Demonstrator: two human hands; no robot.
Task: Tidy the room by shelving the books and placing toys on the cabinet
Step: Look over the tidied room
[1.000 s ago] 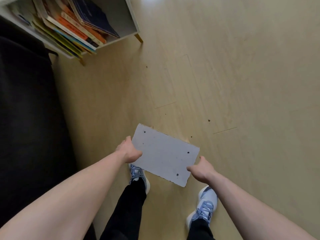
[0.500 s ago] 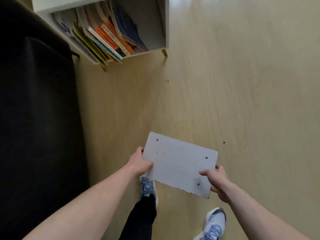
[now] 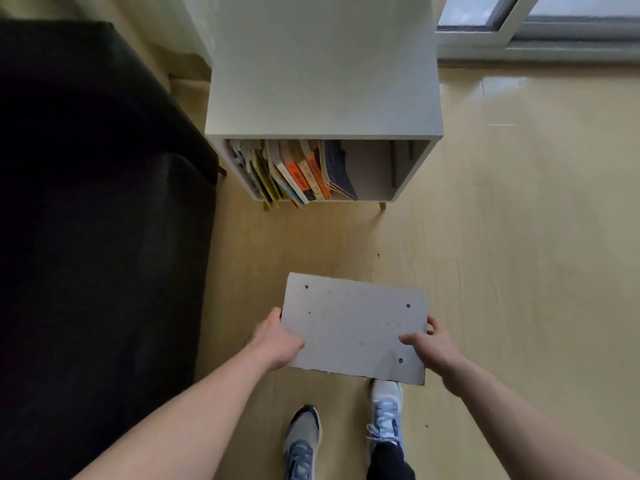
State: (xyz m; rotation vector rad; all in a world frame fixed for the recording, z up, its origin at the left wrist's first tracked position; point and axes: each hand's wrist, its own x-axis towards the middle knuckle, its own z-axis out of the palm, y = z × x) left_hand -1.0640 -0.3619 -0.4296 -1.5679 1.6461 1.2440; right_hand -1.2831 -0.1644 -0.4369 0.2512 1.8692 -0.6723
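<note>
Presently 2 hands carry a flat grey book [image 3: 353,329] at its short edges, above the wooden floor [image 3: 519,271] and well short of the white cabinet [image 3: 322,81]. Left hand [image 3: 277,341] pinches the left edge, thumb on top; right hand [image 3: 433,344] pinches the right edge likewise. Step in hand, by judgement: carrying this book to the shelf. Cabinet compartment holds a row of leaning books [image 3: 294,171] packed at its left; its right half shows bare wall. Next move likely calls for lowering, turning the book upright and sliding it into that right-hand gap. Black sofa [image 3: 86,202] stands left of the cabinet
</note>
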